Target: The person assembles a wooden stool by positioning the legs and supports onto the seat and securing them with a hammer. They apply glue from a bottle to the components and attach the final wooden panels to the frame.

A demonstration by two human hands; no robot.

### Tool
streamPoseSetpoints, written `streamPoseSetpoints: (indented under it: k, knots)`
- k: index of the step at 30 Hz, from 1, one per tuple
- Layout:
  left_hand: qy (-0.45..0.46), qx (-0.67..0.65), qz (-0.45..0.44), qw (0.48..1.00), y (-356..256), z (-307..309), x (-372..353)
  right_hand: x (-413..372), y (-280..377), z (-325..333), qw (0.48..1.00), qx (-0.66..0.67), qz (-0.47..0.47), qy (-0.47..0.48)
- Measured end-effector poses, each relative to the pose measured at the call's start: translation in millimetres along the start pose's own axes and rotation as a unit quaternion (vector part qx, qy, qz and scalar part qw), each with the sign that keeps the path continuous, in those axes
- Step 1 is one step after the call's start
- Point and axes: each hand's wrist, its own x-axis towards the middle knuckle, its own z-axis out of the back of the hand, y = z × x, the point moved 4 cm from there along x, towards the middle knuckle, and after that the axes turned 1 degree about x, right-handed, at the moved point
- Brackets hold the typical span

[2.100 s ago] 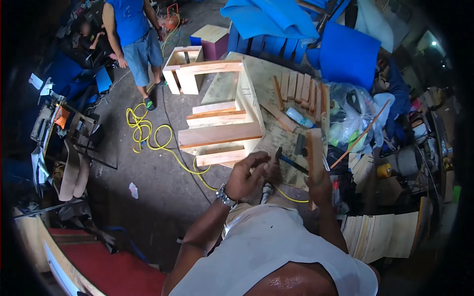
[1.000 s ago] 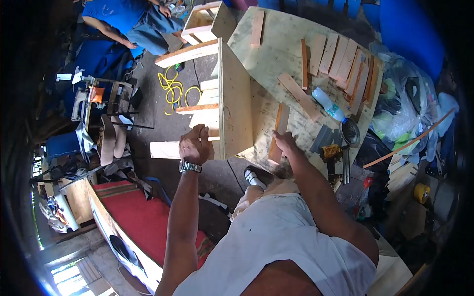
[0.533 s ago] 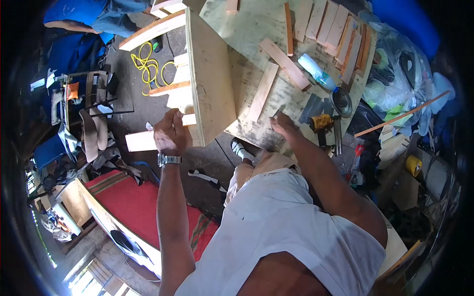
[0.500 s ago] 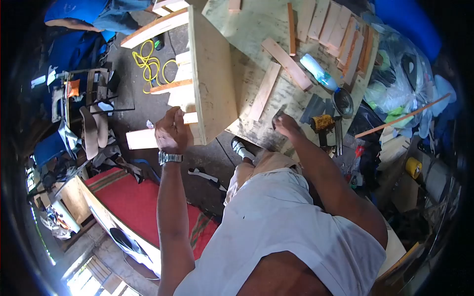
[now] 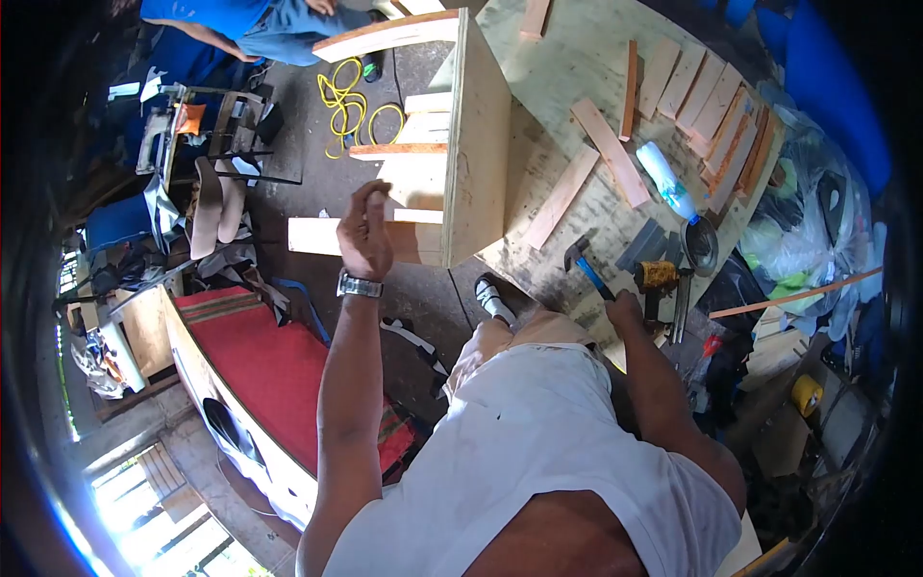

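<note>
My left hand (image 5: 365, 233), with a metal watch at its wrist, is raised in front of a pale wooden board (image 5: 315, 237). Its fingers are curled together, and what they hold, if anything, is too small to name. The board joins the lower end of an upright plywood panel (image 5: 476, 144), part of a frame with several slats. My right hand (image 5: 625, 310) is closed round the blue handle of a hammer (image 5: 589, 269), whose dark head is over the plywood tabletop (image 5: 524, 264).
Several wood strips (image 5: 716, 91) line the table's far right. Two loose strips, a white bottle (image 5: 665, 183) and a yellow tool (image 5: 658, 276) lie nearer. Yellow cord (image 5: 338, 101) is on the floor. Another person (image 5: 279, 29) is at the top left.
My right hand has moved toward the table's near edge and now shows the hammer in its grip. My left hand has turned, fingers upward. The whole view has shifted.
</note>
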Motion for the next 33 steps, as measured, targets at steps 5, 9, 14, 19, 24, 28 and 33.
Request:
streamPoseSetpoints:
  k: [5,9,14,19,24,28,33]
  knots:
    - [-0.021,-0.021,-0.027,0.999,-17.5,24.7,-17.8,-24.9,6.8,13.2,0.999,-0.012,-0.037,0.003]
    - [-0.064,0.084,-0.064,0.992,-47.0,32.8,-34.1,-22.0,5.4,21.7,0.996,-0.031,-0.086,0.016]
    - [-0.261,-0.214,0.332,0.881,64.3,96.2,-92.5,-35.5,21.4,13.8,0.996,-0.083,0.041,0.005]
    - [-0.246,-0.495,0.425,0.717,90.9,45.3,-98.3,-44.0,12.6,-10.7,0.999,0.029,-0.031,0.012]
    - [-0.198,-0.599,0.302,0.715,73.1,10.2,-31.1,-83.5,28.5,13.0,0.997,0.075,-0.03,0.01]
    - [-0.165,-0.6,0.313,0.717,92.0,16.3,-7.6,-94.9,19.9,-1.0,0.998,0.056,-0.012,-0.021]
    - [-0.13,-0.55,0.314,0.763,62.9,29.6,2.8,-106.7,-2.2,-34.8,0.991,0.105,-0.023,-0.082]
